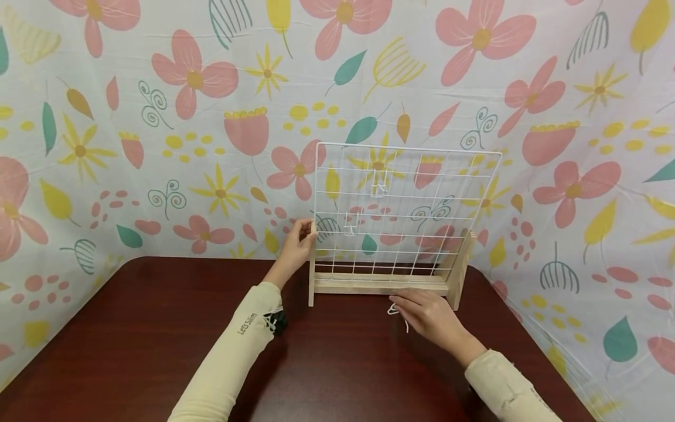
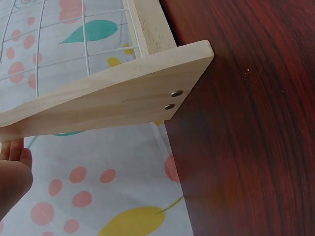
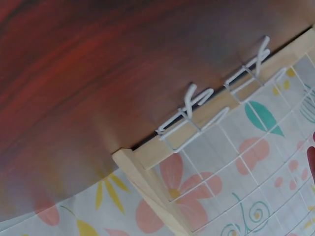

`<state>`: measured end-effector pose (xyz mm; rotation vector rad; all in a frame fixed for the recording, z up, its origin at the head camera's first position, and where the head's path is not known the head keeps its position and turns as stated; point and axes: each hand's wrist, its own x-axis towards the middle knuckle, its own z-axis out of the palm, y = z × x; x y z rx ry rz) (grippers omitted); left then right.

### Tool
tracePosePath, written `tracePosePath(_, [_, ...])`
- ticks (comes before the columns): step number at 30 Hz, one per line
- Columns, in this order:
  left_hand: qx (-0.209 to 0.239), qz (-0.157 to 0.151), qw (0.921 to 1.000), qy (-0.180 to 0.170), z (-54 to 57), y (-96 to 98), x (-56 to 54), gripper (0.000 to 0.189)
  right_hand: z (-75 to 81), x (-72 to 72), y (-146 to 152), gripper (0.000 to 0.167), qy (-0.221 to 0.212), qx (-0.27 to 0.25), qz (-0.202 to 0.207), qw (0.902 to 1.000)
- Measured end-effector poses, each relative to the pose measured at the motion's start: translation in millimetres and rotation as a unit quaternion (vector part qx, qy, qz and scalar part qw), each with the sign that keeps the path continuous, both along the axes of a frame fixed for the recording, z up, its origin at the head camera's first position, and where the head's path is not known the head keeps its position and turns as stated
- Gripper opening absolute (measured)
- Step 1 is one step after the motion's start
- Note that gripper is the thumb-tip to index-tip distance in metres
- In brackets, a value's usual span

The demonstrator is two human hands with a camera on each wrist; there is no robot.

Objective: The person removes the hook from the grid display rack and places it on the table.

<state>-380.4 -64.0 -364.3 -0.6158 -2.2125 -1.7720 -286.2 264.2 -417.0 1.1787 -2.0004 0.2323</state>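
A white wire grid (image 1: 406, 205) stands upright in a pale wooden stand (image 1: 379, 286) at the table's back edge. My left hand (image 1: 297, 243) pinches the stand's left side post (image 1: 312, 264); in the left wrist view, its fingers lie against the post's outer face. Low in front of the stand's base bar is my right hand (image 1: 429, 316), fingers extended and pointing left. Two bent white wire hooks (image 3: 189, 118) sit before that bar, partly covered by this hand in the head view. Two similar white hooks (image 1: 379, 184) hang on the grid, one higher than the other.
A dark red-brown wooden table (image 1: 158, 351) spreads in front of the stand. Close behind it hangs a flower-print cloth (image 1: 195, 158), which also runs along the sides. Something dark (image 1: 276, 321) with white ties shows at the left sleeve's cuff.
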Motion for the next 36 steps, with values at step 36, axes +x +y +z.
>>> tracePosePath(36, [0.01, 0.0, 0.9999, 0.0, -2.5, 0.5, -2.6, 0.039, 50.0, -11.7, -22, 0.022, 0.055, -0.116, -0.005, 0.9918])
